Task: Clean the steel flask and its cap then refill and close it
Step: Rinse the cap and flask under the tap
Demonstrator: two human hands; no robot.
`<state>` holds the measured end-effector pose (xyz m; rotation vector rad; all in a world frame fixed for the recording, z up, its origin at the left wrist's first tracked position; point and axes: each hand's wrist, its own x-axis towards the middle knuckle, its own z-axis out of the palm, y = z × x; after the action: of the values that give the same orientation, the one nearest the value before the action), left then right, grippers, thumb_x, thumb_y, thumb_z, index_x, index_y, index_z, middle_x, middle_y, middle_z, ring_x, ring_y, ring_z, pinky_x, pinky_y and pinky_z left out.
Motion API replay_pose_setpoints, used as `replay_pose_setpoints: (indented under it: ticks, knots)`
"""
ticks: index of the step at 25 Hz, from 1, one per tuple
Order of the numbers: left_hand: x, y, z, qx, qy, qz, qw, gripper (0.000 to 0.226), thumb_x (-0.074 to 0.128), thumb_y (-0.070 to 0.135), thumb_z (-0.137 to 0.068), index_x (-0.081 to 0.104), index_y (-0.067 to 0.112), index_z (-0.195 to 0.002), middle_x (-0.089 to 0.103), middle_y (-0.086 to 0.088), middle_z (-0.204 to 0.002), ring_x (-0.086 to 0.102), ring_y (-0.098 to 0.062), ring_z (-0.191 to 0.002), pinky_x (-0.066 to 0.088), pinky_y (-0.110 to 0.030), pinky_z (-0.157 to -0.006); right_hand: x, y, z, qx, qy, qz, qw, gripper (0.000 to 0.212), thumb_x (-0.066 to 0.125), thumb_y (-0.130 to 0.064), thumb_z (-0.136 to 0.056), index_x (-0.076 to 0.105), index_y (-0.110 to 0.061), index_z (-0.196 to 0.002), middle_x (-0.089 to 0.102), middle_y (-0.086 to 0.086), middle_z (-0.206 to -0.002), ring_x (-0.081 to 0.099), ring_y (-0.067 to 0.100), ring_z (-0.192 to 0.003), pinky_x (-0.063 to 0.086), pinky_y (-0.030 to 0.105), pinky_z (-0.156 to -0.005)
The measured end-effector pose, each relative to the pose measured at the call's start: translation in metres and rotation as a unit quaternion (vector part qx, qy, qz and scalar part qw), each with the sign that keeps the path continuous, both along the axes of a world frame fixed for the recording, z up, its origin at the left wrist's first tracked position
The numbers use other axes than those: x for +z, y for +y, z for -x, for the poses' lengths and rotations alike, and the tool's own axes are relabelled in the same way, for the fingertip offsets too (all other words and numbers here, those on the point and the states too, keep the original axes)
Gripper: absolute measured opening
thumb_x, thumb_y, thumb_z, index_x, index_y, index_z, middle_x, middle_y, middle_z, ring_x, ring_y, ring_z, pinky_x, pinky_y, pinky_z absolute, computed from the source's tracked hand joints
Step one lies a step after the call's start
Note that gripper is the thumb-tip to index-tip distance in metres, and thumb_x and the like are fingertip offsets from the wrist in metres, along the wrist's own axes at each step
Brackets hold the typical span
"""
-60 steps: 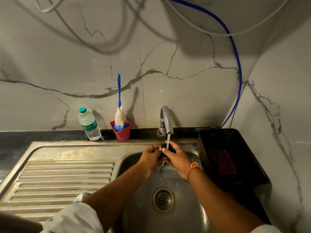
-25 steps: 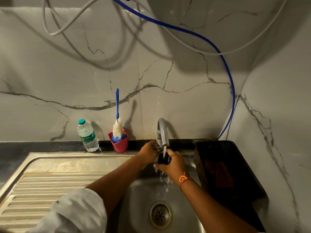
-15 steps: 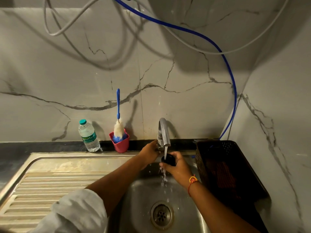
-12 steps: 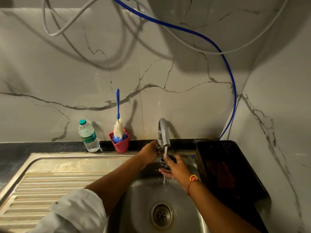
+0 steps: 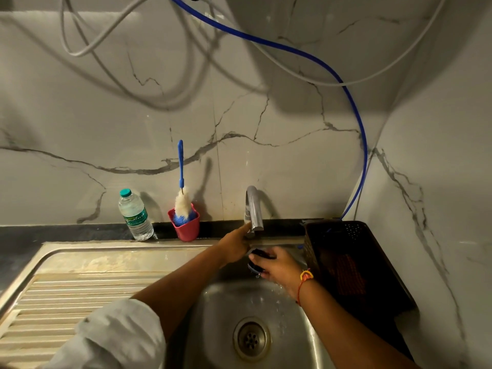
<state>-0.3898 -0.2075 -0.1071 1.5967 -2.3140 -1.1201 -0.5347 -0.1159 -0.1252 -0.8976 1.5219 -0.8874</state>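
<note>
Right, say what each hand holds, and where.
Right hand: small dark round cap, by its sides. Left hand: at base of curved steel tap, grip unclear.

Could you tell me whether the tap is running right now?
Seemingly off: no stream shows below the tap; left hand touches it.

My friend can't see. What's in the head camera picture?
The right hand holds a dark cap under the tap, over the sink. The left hand touches the tap. A bottle and a brush in a cup stand behind.
</note>
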Motion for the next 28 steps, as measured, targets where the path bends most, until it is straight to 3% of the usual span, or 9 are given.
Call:
replay_pose_setpoints:
  ticks: [3,5,8,14,18,24,28]
  knots:
    - [0.004,0.021,-0.003,0.011,-0.030,0.029,0.999,0.060,0.057,0.008,-0.100,0.036,0.025,-0.154,0.056,-0.009,-0.141,0.057,-0.027,-0.127,0.045,-0.030,-0.099,0.001,0.002,0.002,0.080,0.221,0.049,0.971,0.059,0.086,-0.034,-0.071,0.049,-0.025,-0.116,0.056,-0.010,-0.109,0.057,0.012,-0.101,0.050,0.022,-0.076]
    - [0.009,0.038,-0.010,0.028,-0.040,0.056,0.997,0.063,0.060,0.009,-0.098,0.037,0.023,-0.155,0.052,-0.010,-0.148,0.053,-0.028,-0.133,0.045,-0.033,-0.104,0.003,0.005,-0.001,0.108,0.292,0.098,0.945,0.056,0.086,-0.033,-0.069,0.048,-0.029,-0.109,0.060,-0.009,-0.104,0.060,0.014,-0.096,0.053,0.026,-0.076]
    - [0.017,0.064,-0.027,0.042,-0.072,0.074,0.994,0.063,0.066,0.016,-0.097,0.039,0.018,-0.153,0.047,-0.010,-0.153,0.047,-0.028,-0.139,0.041,-0.038,-0.111,0.012,0.013,-0.007,0.141,0.310,0.149,0.928,0.049,0.084,-0.028,-0.070,0.049,-0.030,-0.105,0.062,-0.007,-0.099,0.062,0.015,-0.093,0.056,0.029,-0.077]
    - [0.024,0.131,-0.064,0.076,-0.179,0.139,0.971,0.063,0.070,0.029,-0.091,0.042,0.021,-0.148,0.045,-0.004,-0.152,0.044,-0.025,-0.138,0.042,-0.042,-0.112,0.028,0.031,-0.031,0.201,0.350,0.173,0.898,0.044,0.080,-0.035,-0.073,0.050,-0.026,-0.105,0.064,-0.002,-0.102,0.062,0.019,-0.094,0.055,0.033,-0.080]
    - [0.029,0.178,-0.097,0.105,-0.250,0.151,0.951,0.067,0.064,0.038,-0.094,0.035,0.020,-0.151,0.039,-0.005,-0.156,0.035,-0.027,-0.144,0.036,-0.045,-0.116,0.031,0.048,-0.054,0.280,0.359,0.193,0.869,0.048,0.080,-0.036,-0.075,0.051,-0.023,-0.111,0.066,0.004,-0.107,0.060,0.018,-0.090,0.052,0.028,-0.075]
    - [0.037,0.228,-0.161,0.120,-0.352,0.201,0.906,0.068,0.063,0.042,-0.095,0.034,0.017,-0.152,0.033,-0.007,-0.161,0.027,-0.028,-0.150,0.027,-0.044,-0.120,0.027,0.072,-0.133,0.369,0.338,0.221,0.837,0.054,0.079,-0.036,-0.073,0.056,-0.019,-0.119,0.057,0.005,-0.122,0.058,0.021,-0.106,0.051,0.030,-0.088]
    - [0.044,0.240,-0.222,0.058,-0.451,0.203,0.867,0.063,0.061,0.036,-0.097,0.038,0.016,-0.152,0.030,-0.010,-0.162,0.022,-0.033,-0.152,0.016,-0.050,-0.123,0.017,0.088,-0.190,0.419,0.332,0.232,0.812,0.050,0.081,-0.036,-0.072,0.058,-0.019,-0.114,0.063,0.005,-0.117,0.060,0.021,-0.102,0.051,0.028,-0.082]
